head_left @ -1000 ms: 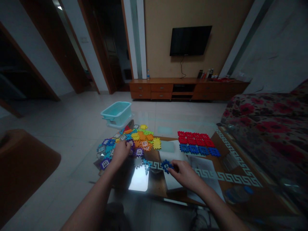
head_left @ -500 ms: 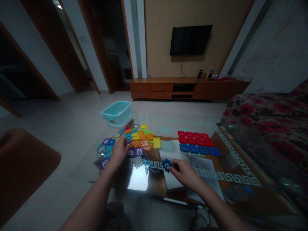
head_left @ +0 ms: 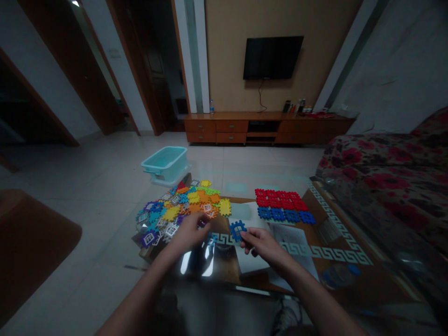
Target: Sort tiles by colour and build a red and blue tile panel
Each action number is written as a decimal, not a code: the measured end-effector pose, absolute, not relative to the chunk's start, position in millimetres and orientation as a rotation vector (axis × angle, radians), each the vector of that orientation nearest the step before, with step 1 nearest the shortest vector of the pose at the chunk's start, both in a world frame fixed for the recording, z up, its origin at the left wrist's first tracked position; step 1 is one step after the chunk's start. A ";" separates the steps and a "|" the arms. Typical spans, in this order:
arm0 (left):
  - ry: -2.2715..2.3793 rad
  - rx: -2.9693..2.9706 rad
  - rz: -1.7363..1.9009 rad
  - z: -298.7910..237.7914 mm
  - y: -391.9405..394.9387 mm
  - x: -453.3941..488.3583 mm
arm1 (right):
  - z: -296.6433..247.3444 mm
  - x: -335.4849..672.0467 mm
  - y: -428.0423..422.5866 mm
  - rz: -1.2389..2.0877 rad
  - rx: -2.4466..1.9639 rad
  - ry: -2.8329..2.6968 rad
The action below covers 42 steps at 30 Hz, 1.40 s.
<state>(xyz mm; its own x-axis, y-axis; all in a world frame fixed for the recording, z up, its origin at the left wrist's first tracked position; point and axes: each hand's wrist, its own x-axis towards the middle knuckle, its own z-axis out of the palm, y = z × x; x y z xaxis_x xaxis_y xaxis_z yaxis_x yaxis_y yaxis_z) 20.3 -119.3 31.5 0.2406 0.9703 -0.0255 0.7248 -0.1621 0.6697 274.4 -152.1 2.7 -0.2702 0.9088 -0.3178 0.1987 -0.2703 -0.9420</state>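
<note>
A heap of coloured interlocking plastic tiles [head_left: 182,207] lies on the left part of a glass coffee table [head_left: 336,259]. My left hand [head_left: 191,232] is at the near edge of the heap with its fingers curled around a small piece I cannot make out. In my right hand [head_left: 261,242] a blue window tile [head_left: 238,229] is pinched upright by the fingertips. Joined rows of red tiles [head_left: 278,199] and blue tiles [head_left: 285,216] lie flat farther back on the right.
A teal plastic tub [head_left: 165,162] stands on the tiled floor beyond the table. A floral sofa [head_left: 388,172] runs along the right. A wooden TV cabinet [head_left: 266,127] with a wall-mounted TV [head_left: 272,57] is at the far wall. White paper sheets [head_left: 294,242] lie under the glass.
My left hand has drawn back from the heap toward the middle and closed its fingers. My right hand has lifted the blue tile and tipped it upright.
</note>
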 end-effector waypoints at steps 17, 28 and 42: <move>1.083 0.978 0.848 6.8 -126.4 68.9 | -3.9 260.1 -158.6 0.885 -1.506 -1.512; 1.042 0.985 0.801 1.4 -123.0 73.1 | 9.0 261.0 -161.9 0.670 -1.507 -1.598; 1.018 1.015 0.791 -9.2 -117.3 74.4 | 3.3 263.3 -161.4 0.562 -1.466 -1.663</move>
<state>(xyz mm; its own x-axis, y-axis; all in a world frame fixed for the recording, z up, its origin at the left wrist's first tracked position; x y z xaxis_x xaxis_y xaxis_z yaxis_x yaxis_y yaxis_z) 74.4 -117.3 -9.2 0.3397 0.8916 -0.2993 -0.0704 0.3415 0.9373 263.3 -161.4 3.3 0.0238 0.9575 0.2874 0.5868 0.2194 -0.7794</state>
